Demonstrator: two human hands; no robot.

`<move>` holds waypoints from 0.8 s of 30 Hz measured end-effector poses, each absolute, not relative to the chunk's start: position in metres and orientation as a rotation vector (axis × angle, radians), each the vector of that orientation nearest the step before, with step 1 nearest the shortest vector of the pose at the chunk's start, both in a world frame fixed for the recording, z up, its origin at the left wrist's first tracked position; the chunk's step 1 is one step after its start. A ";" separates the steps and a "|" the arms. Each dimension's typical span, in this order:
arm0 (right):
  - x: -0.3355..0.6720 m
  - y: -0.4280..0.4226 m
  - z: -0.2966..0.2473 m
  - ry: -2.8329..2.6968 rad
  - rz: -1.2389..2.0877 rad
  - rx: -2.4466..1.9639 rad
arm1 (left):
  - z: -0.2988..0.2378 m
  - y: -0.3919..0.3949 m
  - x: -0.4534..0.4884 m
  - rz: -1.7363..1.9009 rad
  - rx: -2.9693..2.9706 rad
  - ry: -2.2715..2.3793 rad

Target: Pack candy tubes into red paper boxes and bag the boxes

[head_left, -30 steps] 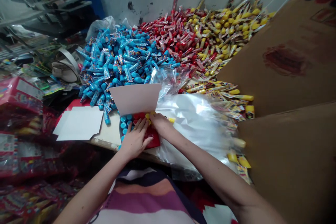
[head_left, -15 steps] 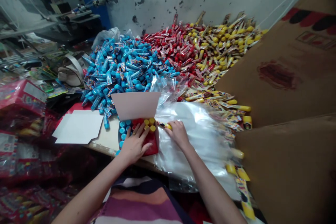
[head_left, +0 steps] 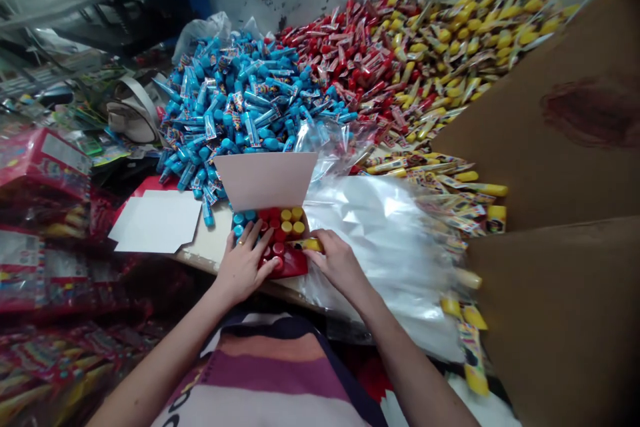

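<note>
A small red box (head_left: 296, 265) stands at the table's front edge with its white lid flap (head_left: 266, 180) raised. Rows of blue caps (head_left: 239, 219), red caps (head_left: 279, 249) and yellow caps (head_left: 291, 221) fill much of it. My left hand (head_left: 241, 263) lies over the box, fingers spread across the blue and red caps; it hides some of them. Between the thumb and fingers of my right hand (head_left: 341, 263) is a yellow tube (head_left: 312, 245), held nearly level, its tip pointing left over the box's right side.
Behind the box lie heaps of blue tubes (head_left: 235, 103), red tubes (head_left: 345, 60) and yellow tubes (head_left: 460, 37). Clear plastic bags (head_left: 370, 220) spread to the right, beside a large cardboard box (head_left: 550, 180). A flat white card (head_left: 156, 221) and wrapped red packs (head_left: 45, 173) sit left.
My right hand has brought the yellow tube left, from beside the box to over its right part. My left hand has shifted leftward on the caps, uncovering more red ones. The view has tilted slightly.
</note>
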State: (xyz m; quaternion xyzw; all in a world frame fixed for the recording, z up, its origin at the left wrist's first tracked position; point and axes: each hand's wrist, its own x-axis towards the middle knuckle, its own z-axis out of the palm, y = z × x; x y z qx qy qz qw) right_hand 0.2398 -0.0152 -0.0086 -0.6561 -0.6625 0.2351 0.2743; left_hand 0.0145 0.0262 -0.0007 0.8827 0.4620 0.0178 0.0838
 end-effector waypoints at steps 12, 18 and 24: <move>0.178 0.018 0.002 -2.134 0.523 -2.056 | -0.001 0.024 0.012 0.048 2.692 1.374; 0.224 0.004 -0.004 -1.737 0.768 -1.691 | -0.019 0.025 0.013 0.298 2.827 1.275; 0.377 0.060 0.005 -1.431 0.222 -2.198 | -0.028 0.026 0.028 0.490 3.033 1.037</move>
